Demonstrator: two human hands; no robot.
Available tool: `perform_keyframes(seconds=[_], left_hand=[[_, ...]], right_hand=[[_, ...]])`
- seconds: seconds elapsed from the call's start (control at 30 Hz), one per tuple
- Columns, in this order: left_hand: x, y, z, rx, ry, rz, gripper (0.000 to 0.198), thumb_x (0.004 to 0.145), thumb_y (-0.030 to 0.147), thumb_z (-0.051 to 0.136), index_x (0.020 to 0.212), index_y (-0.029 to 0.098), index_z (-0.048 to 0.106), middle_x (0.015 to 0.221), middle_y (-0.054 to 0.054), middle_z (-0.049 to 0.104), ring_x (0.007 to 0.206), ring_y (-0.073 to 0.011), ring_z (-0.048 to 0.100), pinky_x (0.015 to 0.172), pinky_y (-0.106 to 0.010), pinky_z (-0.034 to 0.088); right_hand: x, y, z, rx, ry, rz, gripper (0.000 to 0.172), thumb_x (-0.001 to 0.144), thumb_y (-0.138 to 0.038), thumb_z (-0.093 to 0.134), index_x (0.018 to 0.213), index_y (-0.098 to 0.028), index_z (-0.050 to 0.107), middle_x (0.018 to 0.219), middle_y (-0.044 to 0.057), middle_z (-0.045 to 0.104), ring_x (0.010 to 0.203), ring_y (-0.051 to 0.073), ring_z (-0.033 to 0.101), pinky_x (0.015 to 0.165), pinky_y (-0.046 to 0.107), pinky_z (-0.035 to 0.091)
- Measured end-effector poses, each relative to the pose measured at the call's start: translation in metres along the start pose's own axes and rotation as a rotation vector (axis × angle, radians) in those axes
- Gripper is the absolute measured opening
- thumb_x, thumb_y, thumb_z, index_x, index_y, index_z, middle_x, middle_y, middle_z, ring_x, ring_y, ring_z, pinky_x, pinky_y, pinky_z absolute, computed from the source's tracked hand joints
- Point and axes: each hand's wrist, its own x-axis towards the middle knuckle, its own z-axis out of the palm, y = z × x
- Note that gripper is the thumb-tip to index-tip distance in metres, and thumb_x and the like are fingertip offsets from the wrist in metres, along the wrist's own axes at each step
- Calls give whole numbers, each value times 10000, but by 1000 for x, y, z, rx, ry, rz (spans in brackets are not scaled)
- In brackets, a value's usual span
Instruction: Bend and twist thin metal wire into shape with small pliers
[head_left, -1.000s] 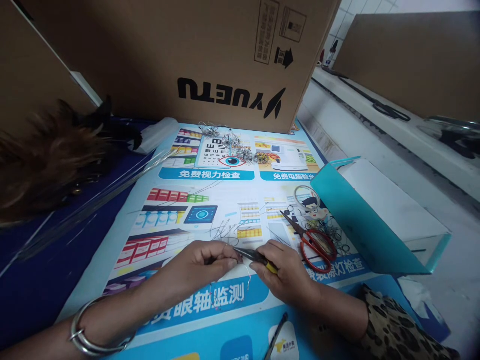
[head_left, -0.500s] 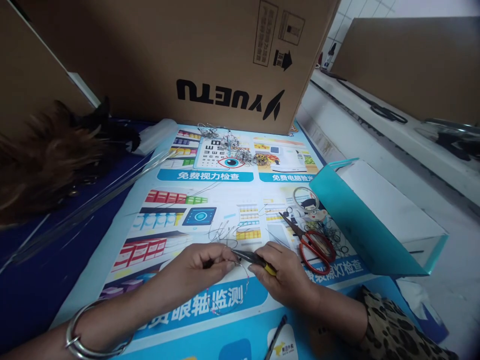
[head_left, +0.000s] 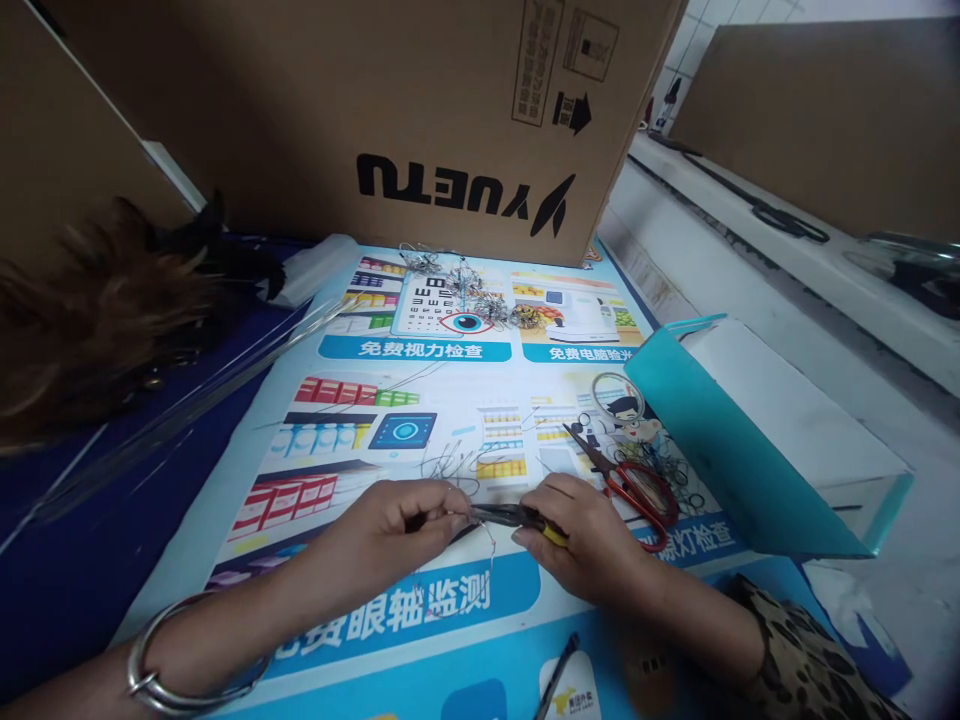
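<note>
My right hand point(head_left: 581, 535) is closed around the yellow handles of a pair of pliers point(head_left: 506, 514), whose dark jaws point left. The jaw tips meet the fingertips of my left hand point(head_left: 416, 520), which is closed in a pinch. From that pinch hangs a thin beaded wire point(head_left: 492, 560) with small pinkish beads, curving down over the printed mat. Exactly where the jaws grip the wire is too small to tell. Just beyond my hands lie loose thin wires point(head_left: 454, 462). Red-handled scissors point(head_left: 637, 492) rest to the right of the pliers.
Tangled wire bundles point(head_left: 491, 305) lie at the back, before a large cardboard box point(head_left: 300, 120). A teal open box point(head_left: 720, 450) stands at the right, with small wire rings point(head_left: 679, 475) beside it. Brown feathers point(head_left: 90, 320) are at the left, a dark slim tool point(head_left: 557, 675) in front.
The pliers have turned slightly to lie more level, and my right hand has shifted a little to the right. The view has shifted slightly. My left hand keeps its pinch.
</note>
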Motion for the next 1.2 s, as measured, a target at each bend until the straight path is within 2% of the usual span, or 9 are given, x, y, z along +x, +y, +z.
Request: perform_keyframes(seconds=[0.27,0.43,0.63,0.9,1.2], left_hand=[[1,-1,-1,-11,-7,-36,257,839,370,469,804,157,607,613,40,438,552,-95,334,490,-204,264],[2,1,-1,-61,-35,-76,259,831,370,480,778,147,600,572,55,388,522,-84,307,471,-197,235],[4,1,-1,-93,-41,-90,241,804,370,516,737,151,592,561,60,395,505,-80,304,457,-188,227],[5,-4,-2,-82,-68,-56,176,813,309,506,744,163,576,575,62,405,517,-82,310,466,-185,243],[3,-5,-4,80,-78,45,145,807,225,471,729,164,576,574,60,371,526,-85,316,485,-188,261]], right_hand=[[1,6,3,-98,21,-53,189,824,-325,546,955,-191,576,925,61,569,889,207,486,801,333,384],[1,7,4,-157,12,-82,192,841,-312,524,972,-181,573,934,71,567,894,212,474,797,339,374],[3,9,5,-179,3,-113,189,840,-321,532,953,-176,573,920,71,564,887,206,468,784,329,367],[4,12,6,-166,-31,-153,191,838,-345,534,919,-177,574,903,64,563,870,199,468,763,317,355],[6,12,5,-160,-57,-179,181,834,-335,534,897,-175,589,874,64,565,854,193,476,742,306,351]])
